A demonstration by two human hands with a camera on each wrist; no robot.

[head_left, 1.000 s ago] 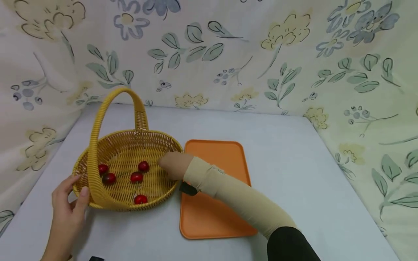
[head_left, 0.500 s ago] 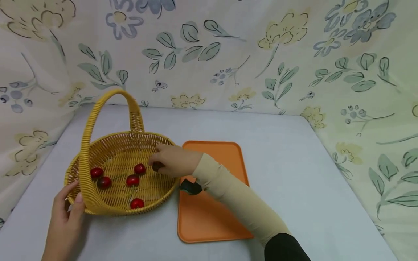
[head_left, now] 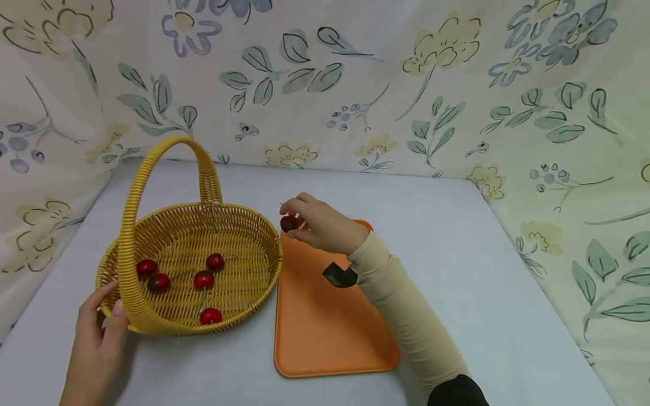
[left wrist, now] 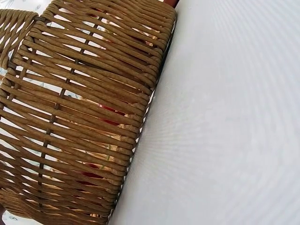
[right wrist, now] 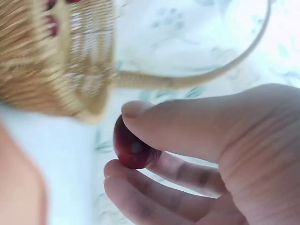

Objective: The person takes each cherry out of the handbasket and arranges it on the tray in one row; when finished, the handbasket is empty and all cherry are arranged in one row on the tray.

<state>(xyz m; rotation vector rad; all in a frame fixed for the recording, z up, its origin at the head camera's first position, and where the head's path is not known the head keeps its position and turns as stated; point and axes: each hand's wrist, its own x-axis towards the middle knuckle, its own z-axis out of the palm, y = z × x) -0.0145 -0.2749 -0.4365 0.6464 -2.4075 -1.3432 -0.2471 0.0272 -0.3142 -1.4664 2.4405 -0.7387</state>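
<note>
My right hand [head_left: 325, 223] pinches a dark red cherry [head_left: 289, 223] between thumb and fingers, over the far left corner of the orange tray [head_left: 330, 327]. In the right wrist view the thumb lies on one side of the cherry [right wrist: 131, 145] and the fingertips on the other. At the left, my left hand [head_left: 96, 338] holds the near left rim of a yellow wicker basket [head_left: 244, 304] with a tall arched handle. Several red cherries lie on the basket's floor, among them a pair [head_left: 204, 279] near its middle. Woven basket side [left wrist: 84, 108] fills much of the left wrist view.
The tray stands close beside the basket's right rim on a white tabletop [head_left: 472, 282]. A flowered cloth [head_left: 355, 84] hangs behind the table and along its sides. The basket's handle [head_left: 134, 197] arches high over its left part.
My right hand has come up out of the basket and moved right, over the tray, carrying a cherry. The left hand stays at the basket's rim.
</note>
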